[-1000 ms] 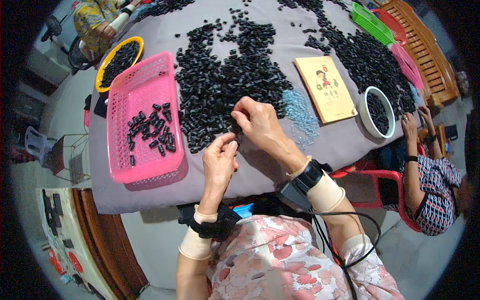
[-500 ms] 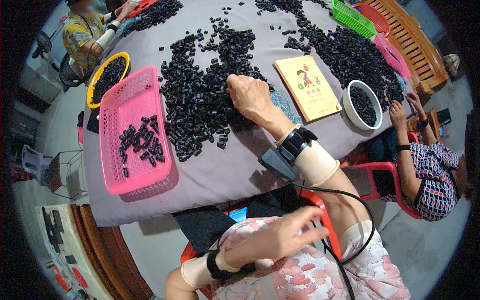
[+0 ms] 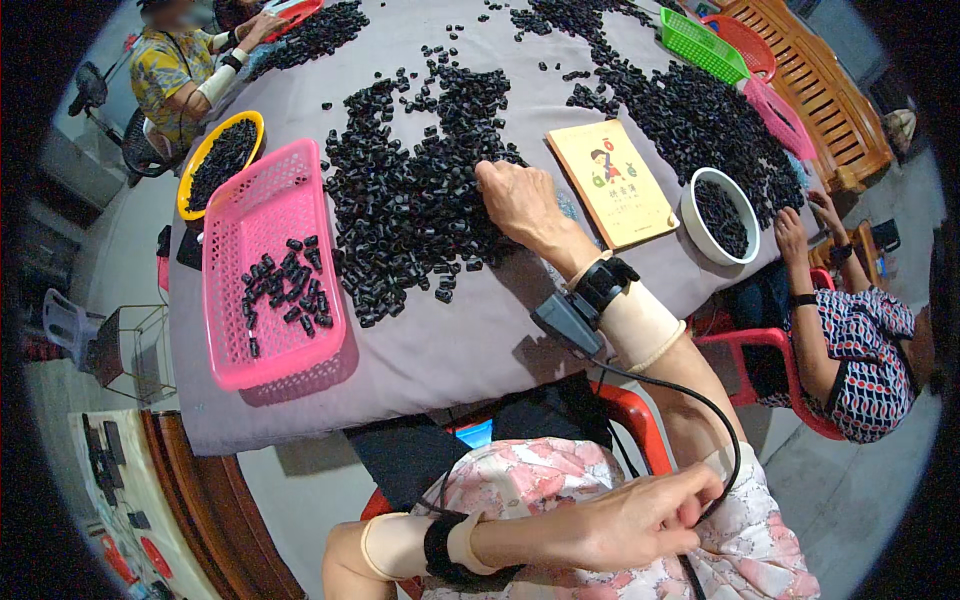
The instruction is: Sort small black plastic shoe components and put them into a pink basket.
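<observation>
Since half a second ago the left hand point(image 3: 640, 520) has stayed down at the lap, at 6 o'clock in the view, and now rests its fingers point(image 3: 690, 495) on the black cable point(image 3: 700, 400) that runs from the right wrist; whether they pinch it cannot be told. The right hand point(image 3: 520, 200) has stayed on the counter point(image 3: 450, 350), near the centre, palm down with its fingers curled into the pile of small black parts point(image 3: 420, 200); whether a part is caught between them cannot be told.

Going from the left: one yellow bowl point(image 3: 215, 160) of black parts sits at 10 o'clock, in front of a person in a yellow patterned shirt point(image 3: 170, 70). Just beside it lies one large pink basket point(image 3: 270, 270), with a loose scatter of black parts on its floor, too many to count surely. The big pile spreads at the centre, touching the right hand. At 1 o'clock from that hand lies one flat orange-yellow booklet point(image 3: 610, 185), rectangular, with a small cartoon figure on its cover. Right of it stands one white bowl point(image 3: 715, 215) holding black parts. Farther off, at 1 o'clock in the view, are one green basket point(image 3: 705, 45) and one smaller pink basket point(image 3: 775, 115) beside a second heap. A second person in a patterned top point(image 3: 860, 340) sits at 3 o'clock.
</observation>
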A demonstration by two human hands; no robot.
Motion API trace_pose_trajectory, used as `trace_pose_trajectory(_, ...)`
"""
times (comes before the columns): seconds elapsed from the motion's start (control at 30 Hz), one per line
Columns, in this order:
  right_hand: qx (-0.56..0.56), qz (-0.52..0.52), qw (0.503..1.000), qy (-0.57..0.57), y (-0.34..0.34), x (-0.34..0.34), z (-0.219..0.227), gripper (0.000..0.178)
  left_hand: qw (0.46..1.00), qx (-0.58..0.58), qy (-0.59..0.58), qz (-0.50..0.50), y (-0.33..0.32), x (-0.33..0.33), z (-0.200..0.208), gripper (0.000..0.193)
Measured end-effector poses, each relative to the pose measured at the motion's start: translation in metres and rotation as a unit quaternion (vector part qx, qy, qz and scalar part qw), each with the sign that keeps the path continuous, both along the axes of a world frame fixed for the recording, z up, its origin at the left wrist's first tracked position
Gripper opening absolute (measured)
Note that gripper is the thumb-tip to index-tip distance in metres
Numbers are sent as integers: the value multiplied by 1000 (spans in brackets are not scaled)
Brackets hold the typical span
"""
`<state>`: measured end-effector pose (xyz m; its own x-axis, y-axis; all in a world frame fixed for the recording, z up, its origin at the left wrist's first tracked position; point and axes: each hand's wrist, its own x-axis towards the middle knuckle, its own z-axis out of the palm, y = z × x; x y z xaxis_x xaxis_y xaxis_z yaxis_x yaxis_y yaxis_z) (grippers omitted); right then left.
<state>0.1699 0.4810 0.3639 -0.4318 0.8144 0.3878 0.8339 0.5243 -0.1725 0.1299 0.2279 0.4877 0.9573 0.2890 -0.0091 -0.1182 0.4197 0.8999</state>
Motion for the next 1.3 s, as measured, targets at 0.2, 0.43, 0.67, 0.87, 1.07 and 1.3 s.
trace_pose_trajectory(0.2,-4,-2,1000,-24,-3,0,8,12,999,46,-12,7,-11,9,-13,24)
trace_pose_trajectory(0.43,-2,9,1000,-27,1,11,16,13,987,148,-18,55,-14,10,-18,18)
trace_pose_trajectory(0.67,-14,5,999,38,-17,24,1,11,979,-106,-30,172,18,-20,7,31)
trace_pose_trajectory(0.87,-79,14,989,126,-22,21,-1,11,976,-156,-17,152,28,-34,16,39)
trace_pose_trajectory(1.07,-75,64,989,113,-37,11,12,9,965,25,44,258,44,-44,6,28)
trace_pose_trajectory(1.3,-140,217,963,74,-71,17,30,10,836,208,187,471,77,-63,-26,14)
